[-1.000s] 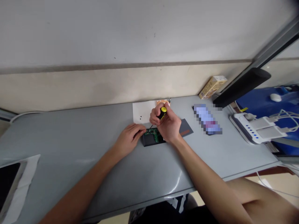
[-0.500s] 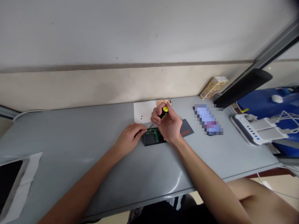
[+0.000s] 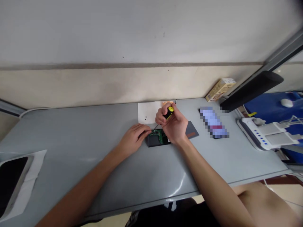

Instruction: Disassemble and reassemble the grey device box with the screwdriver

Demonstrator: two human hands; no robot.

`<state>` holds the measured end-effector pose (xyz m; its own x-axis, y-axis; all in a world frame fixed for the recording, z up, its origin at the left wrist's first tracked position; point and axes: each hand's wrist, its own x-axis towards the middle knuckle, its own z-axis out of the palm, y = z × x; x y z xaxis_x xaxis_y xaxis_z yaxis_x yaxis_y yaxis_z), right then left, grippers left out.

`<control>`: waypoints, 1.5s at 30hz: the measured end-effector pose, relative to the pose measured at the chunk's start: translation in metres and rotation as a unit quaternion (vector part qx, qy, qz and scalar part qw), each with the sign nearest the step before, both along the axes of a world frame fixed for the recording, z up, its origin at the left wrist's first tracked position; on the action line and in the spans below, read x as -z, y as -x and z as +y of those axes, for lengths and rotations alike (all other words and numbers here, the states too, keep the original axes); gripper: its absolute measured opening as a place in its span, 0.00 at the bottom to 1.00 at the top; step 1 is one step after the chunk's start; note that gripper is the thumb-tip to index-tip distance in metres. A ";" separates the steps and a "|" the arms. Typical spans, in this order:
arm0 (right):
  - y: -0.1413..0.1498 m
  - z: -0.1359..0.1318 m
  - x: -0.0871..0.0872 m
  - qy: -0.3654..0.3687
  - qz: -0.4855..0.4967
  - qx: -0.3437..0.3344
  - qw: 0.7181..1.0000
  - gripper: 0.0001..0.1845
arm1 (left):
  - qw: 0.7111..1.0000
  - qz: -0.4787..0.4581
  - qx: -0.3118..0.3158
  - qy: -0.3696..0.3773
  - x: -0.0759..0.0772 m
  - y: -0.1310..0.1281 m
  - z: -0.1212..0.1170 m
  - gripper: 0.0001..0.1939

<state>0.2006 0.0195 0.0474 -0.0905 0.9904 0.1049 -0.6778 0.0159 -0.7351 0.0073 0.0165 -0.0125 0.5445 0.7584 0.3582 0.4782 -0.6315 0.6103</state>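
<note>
A small dark device (image 3: pixel 157 139) with an exposed green circuit board lies on the grey table (image 3: pixel 71 135). My right hand (image 3: pixel 174 124) is closed around a yellow-and-black screwdriver (image 3: pixel 168 112), whose thin shaft slants down-left to the board. My left hand (image 3: pixel 133 137) rests on the table at the device's left end, fingers curled against its edge. A dark grey cover panel (image 3: pixel 191 130) lies just right of my right hand.
White paper (image 3: pixel 148 112) with tiny screws lies behind the device. A blurred phone (image 3: pixel 213 122) lies to the right, a yellow box (image 3: pixel 220 89) by the wall, a white power strip (image 3: pixel 262 134) at the right edge, and a tablet (image 3: pixel 11 179) at the left.
The camera view shifted slightly, moving everything a little right in frame. Both hands keep their places at the device, the screwdriver still on the board.
</note>
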 end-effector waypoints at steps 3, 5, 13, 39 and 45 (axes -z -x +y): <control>-0.001 0.000 0.000 0.002 -0.010 0.016 1.000 0.22 | 1.000 0.003 -0.004 0.007 0.000 0.000 0.000 0.10; -0.002 0.000 0.000 -0.004 0.001 0.018 1.000 0.21 | 1.000 0.002 -0.009 0.014 0.000 0.000 0.000 0.10; -0.001 0.000 -0.001 -0.001 -0.008 0.029 1.000 0.22 | 0.999 -0.017 -0.024 0.038 0.000 0.001 -0.001 0.10; 0.005 -0.002 0.004 -0.035 0.033 0.002 0.999 0.22 | 0.997 -0.041 -0.036 0.056 0.003 0.002 0.000 0.07; 0.003 0.001 0.006 -0.025 0.047 -0.008 0.999 0.23 | 0.996 -0.049 -0.042 0.065 0.002 0.002 0.000 0.07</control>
<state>0.1972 0.0202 0.0418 -0.0934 0.9823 0.1623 -0.7448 0.0392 -0.6661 0.0053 0.0167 -0.0144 0.4455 0.8431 0.3012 0.4602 -0.5043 0.7307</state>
